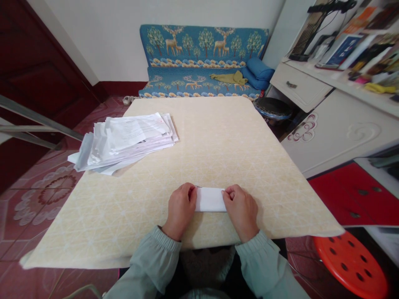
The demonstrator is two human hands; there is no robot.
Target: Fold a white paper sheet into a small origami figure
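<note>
A small folded strip of white paper [210, 199] lies near the front edge of the table, spanning the gap between my two hands. My left hand [182, 207] is closed on its left end, thumb and fingers pinched together. At the opposite end, the fingers of my right hand [241, 209] are curled and grip the paper's upper right corner. Farther back on the left rests a thick, uneven stack of printed white sheets [131, 137].
A patterned cream cloth covers the table [224, 145]. Behind it stands a blue deer-print sofa [205, 54]. To the right are a cluttered white cabinet [339, 120], a dark round stool [273, 109] and a red plastic stool [350, 263]. Metal bars [37, 116] stand at left.
</note>
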